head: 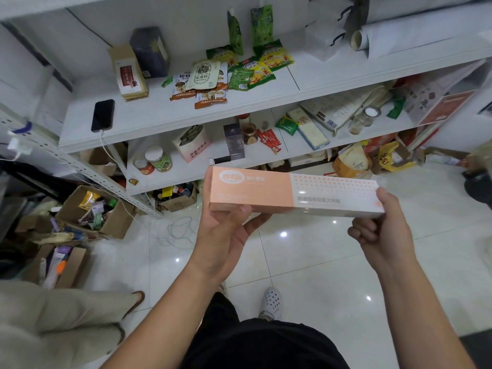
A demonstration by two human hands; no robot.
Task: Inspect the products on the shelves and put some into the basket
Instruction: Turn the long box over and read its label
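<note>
Box point(292, 194) held level at 12 o'clock, before the shelves point(186, 113). Left hand point(226, 235) pinches the 9 o'clock end, right hand point(383, 230) the 3 o'clock end. Likely light, stiff card, crushable; grip ends.

I log black phone point(103, 115) as landmark: lying flat, screen dark. White cable point(106, 147) plugged into its near end, hangs down. Perforated white upright point(80, 166) slants just below-left of phone. Open cardboard box point(114, 222) on floor below phone, full of mixed small packets; second cardboard box point(76, 267) further below. Grey wire loops point(178, 233) on floor, below-right of phone. Glossy white floor tiles point(319, 275) show light spots. White perforated shoe point(271, 302) well below-right. Paper roll point(358, 39) far right, above phone.
</note>
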